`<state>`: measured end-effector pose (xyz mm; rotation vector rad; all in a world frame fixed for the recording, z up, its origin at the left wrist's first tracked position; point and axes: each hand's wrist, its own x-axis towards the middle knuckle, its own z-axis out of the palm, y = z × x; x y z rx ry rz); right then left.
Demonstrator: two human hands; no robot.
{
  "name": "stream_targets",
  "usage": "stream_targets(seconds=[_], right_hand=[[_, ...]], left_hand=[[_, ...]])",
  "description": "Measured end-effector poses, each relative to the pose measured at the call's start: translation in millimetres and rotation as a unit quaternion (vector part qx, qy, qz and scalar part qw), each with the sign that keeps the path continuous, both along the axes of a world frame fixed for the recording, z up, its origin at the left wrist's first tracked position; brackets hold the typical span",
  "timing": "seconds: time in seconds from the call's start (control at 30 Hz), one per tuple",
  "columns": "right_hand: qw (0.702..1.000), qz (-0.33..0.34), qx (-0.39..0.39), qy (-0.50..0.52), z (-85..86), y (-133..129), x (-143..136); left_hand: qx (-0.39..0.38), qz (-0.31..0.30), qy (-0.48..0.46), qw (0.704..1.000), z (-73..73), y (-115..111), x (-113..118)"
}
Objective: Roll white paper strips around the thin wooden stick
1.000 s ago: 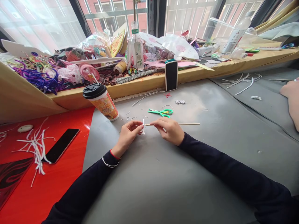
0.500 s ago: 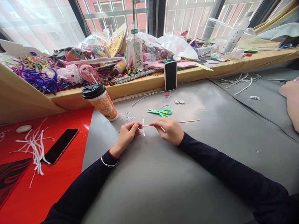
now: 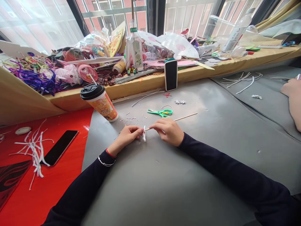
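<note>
Between thumb and fingers, my left hand (image 3: 130,135) pinches a small white strip piece (image 3: 144,134) that hangs at its fingertips. My right hand (image 3: 169,130) is closed on a thin wooden stick (image 3: 187,116), whose near end touches the white piece and whose far end points up to the right. Just beyond my right hand lie green scissors (image 3: 162,112). White scraps (image 3: 131,119) are scattered past my left hand, and a white knotted piece (image 3: 180,102) lies farther back.
A lidded cup (image 3: 101,103) stands at the left, near a dark phone (image 3: 60,147) and white strips (image 3: 35,147) on red cloth. An upright phone (image 3: 171,75) leans at the cluttered ledge (image 3: 150,80). Another person's hand (image 3: 293,97) is at the far right.
The stick has tilted, its far end rising and shifting slightly left. The white piece now hangs lower and looks bunched, and my left hand's fingers have turned a little.
</note>
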<state>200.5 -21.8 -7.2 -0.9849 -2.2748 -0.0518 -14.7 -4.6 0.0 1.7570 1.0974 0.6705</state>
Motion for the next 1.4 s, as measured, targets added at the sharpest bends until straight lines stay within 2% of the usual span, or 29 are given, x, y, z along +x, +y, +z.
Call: stream_targets(seconds=[0.43, 1.4], right_hand=[[1.0, 0.002, -0.001, -0.01, -2.8, 1.9, 1.2], [0.999, -0.003, 0.018, -0.035, -3.4, -0.6, -0.3]], left_hand=[[-0.005, -0.019, 0.039, 0.999, 0.7, 0.9, -1.4], [-0.025, -0.047, 0.015, 0.998, -5.2, 4.1, -3.7]])
